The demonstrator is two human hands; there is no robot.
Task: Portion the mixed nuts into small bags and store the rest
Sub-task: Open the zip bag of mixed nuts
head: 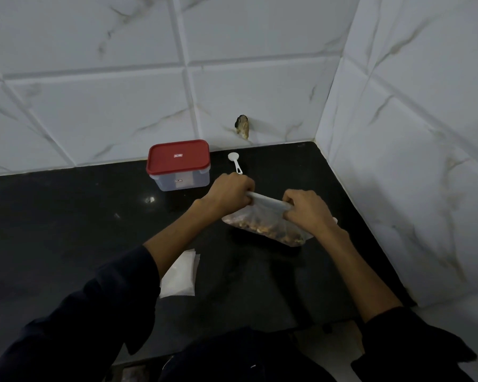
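From the head view, I have the big bag of mixed nuts (268,226) lying on the black worktop (66,216), a little to the 2 o'clock side of the middle. My left hand (231,190) grips one end of the bag's rolled or sealed top edge, and my right hand (305,209) grips the other end; the fingers of both are curled tight round that strip. The nuts sit heaped in the lower part of the bag, towards 5 o'clock of my hands.

At 11 o'clock from the bag stands the box with the red lid (178,164), lid on, close to the tiled wall. Just beside it at 12 o'clock lies a white scoop (235,162), untouched, its handle pointing at my left hand. At 7 o'clock, partly under my left forearm, lies a flat stack of small bags (180,274), which look empty.

I judge that I am at the opening step: nothing is portioned yet. Next I must pull the top apart evenly without tipping the bag, then free one hand for the scoop and a small bag
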